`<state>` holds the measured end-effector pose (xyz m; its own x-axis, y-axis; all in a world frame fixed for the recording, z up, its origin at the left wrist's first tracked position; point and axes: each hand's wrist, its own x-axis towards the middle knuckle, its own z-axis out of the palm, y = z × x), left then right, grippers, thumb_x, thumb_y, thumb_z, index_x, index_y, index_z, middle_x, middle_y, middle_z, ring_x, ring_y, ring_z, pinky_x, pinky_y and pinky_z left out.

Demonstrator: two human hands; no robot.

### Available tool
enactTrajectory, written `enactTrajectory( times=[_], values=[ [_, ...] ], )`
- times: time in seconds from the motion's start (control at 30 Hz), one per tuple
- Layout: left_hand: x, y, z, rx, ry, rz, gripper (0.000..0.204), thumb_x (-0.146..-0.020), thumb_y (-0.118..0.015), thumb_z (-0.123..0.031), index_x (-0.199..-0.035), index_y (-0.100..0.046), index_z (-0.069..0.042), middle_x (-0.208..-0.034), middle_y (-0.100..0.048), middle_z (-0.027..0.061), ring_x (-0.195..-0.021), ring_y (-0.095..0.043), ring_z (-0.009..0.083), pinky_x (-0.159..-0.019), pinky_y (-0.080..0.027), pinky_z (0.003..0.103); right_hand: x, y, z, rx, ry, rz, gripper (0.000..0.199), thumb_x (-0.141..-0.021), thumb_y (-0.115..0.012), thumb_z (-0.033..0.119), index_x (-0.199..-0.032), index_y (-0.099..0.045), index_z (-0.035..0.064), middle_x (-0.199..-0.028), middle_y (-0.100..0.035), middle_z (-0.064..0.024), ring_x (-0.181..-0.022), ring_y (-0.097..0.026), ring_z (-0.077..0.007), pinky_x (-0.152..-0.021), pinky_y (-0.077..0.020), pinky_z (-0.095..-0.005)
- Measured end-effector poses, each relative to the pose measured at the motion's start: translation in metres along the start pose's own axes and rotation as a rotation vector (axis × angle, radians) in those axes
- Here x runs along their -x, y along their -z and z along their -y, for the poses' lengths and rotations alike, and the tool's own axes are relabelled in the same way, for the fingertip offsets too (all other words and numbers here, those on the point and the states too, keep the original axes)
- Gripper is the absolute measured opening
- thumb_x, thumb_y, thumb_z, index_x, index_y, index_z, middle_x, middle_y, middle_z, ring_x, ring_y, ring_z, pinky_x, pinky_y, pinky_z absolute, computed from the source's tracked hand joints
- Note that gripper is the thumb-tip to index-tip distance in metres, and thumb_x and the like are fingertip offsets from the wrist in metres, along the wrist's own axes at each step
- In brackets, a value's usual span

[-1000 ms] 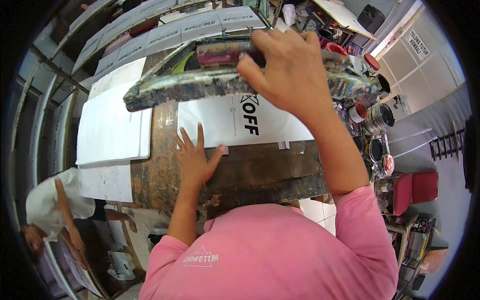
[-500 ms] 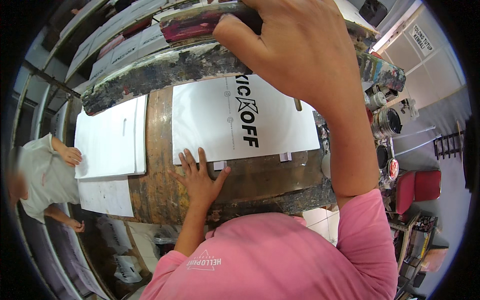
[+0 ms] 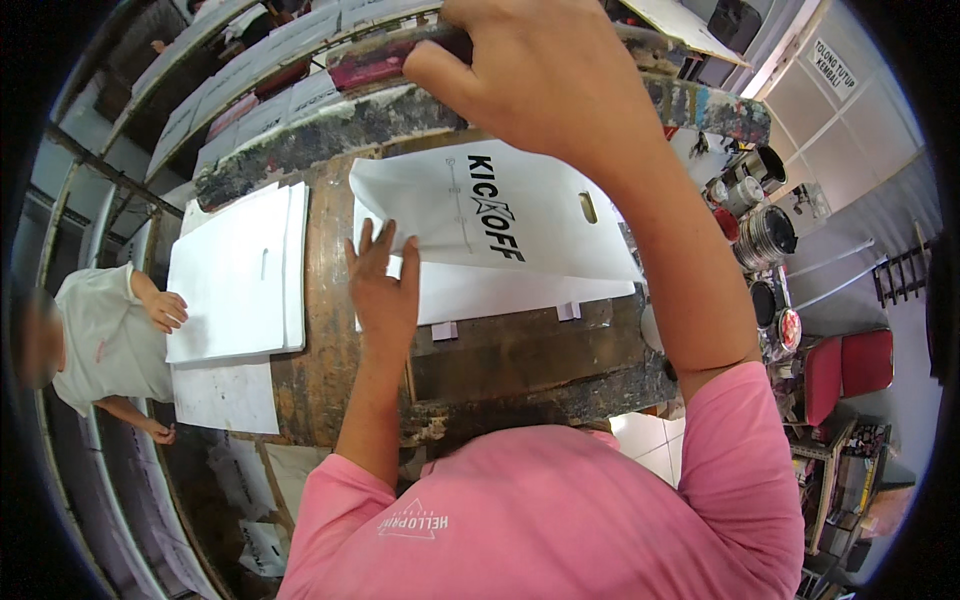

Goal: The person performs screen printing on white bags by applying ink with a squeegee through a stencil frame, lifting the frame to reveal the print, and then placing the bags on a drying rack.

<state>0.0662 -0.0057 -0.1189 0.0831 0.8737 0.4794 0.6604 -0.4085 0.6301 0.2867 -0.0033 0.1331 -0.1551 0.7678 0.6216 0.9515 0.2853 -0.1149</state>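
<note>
A white carrier bag (image 3: 540,220) with black lettering and a cut-out handle hole lies on the worn printing table (image 3: 330,370). Its near edge is lifted and bent back, uncovering a white sheet (image 3: 480,290) underneath. At the bag's near left corner is my left hand (image 3: 380,290), thumb and fingers closing on the raised edge. Above the bag, a paint-crusted screen-printing frame (image 3: 320,130) is tilted up. My right hand (image 3: 545,75) grips its upper part; the thumb shows, while the other fingertips are hidden at the picture's top.
A stack of white bags (image 3: 230,290) lies on the left, with another person's hand (image 3: 165,312) at its edge. Two small tabs (image 3: 444,331) sit along the sheet's near edge. Paint cans (image 3: 765,235) stand on the right. Racks (image 3: 250,110) holding printed bags fill the back left.
My left hand has moved up from the near edge and raised the bag's near side off the sheet below. My right hand stays on the frame, slightly further left in view.
</note>
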Motion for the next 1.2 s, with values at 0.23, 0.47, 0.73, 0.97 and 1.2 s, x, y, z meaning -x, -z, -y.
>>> enactTrajectory(
  times=[0.23,0.47,0.73,0.97,1.2],
  values=[
    [0.022,0.06,0.048,0.226,0.278,-0.202,0.039,-0.102,-0.066,-0.012,-0.14,-0.071,-0.004,-0.153,-0.061,0.0214,-0.147,-0.054,0.0331,-0.132,-0.024,0.046,0.015,0.002,0.002,-0.008,0.041,-0.026,0.049,-0.096,-0.057,0.044,-0.085,-0.071,-0.0019,-0.082,-0.073,-0.0217,-0.083,-0.071,-0.0377,-0.091,-0.0466,-0.0512],
    [0.027,0.17,0.197,-0.001,0.229,-0.266,0.044,-0.097,-0.063,-0.003,-0.14,-0.069,0.003,-0.149,-0.065,0.0224,-0.139,-0.061,0.0295,-0.118,-0.043,0.038,0.009,-0.014,0.003,0.078,0.077,-0.172,0.044,-0.092,-0.062,0.044,-0.084,-0.069,0.0017,-0.076,-0.068,-0.019,-0.078,-0.067,-0.0406,-0.082,-0.0467,-0.0506],
    [-0.003,0.22,0.206,-0.633,0.449,-0.433,0.041,-0.101,-0.075,-0.021,-0.137,-0.073,-0.001,-0.144,-0.067,0.0213,-0.134,-0.062,0.0266,-0.115,-0.044,0.04,0.022,-0.021,-0.001,0.082,0.076,-0.18,0.043,-0.092,-0.064,0.042,-0.109,-0.068,0.0019,-0.081,-0.07,-0.0193,-0.081,-0.067,-0.0414,-0.083,-0.0462,-0.0507],
    [0.046,0.106,-0.013,1.624,0.207,0.308,0.1,-0.1,-0.066,-0.063,-0.164,-0.026,0.003,-0.159,-0.048,0.0269,-0.145,-0.049,0.0396,-0.127,-0.035,0.055,0.094,-0.034,0.021,0.14,0.039,-0.008,0.065,-0.094,-0.066,0.042,-0.141,-0.059,-0.0012,-0.1,-0.069,-0.0179,-0.093,-0.063,-0.0362,-0.087,-0.0432,-0.0488],
    [0.125,0.077,-0.009,1.557,0.986,0.205,0.119,-0.094,-0.049,-0.088,-0.16,-0.024,0.008,-0.153,-0.043,0.0293,-0.14,-0.05,0.0426,-0.123,-0.042,0.057,0.212,-0.082,0.018,-0.086,0.035,0.593,0.039,-0.096,-0.073,0.043,-0.117,-0.073,0.0097,-0.108,-0.066,-0.0117,-0.102,-0.061,-0.0332,-0.086,-0.0473,-0.0485]
  ],
)
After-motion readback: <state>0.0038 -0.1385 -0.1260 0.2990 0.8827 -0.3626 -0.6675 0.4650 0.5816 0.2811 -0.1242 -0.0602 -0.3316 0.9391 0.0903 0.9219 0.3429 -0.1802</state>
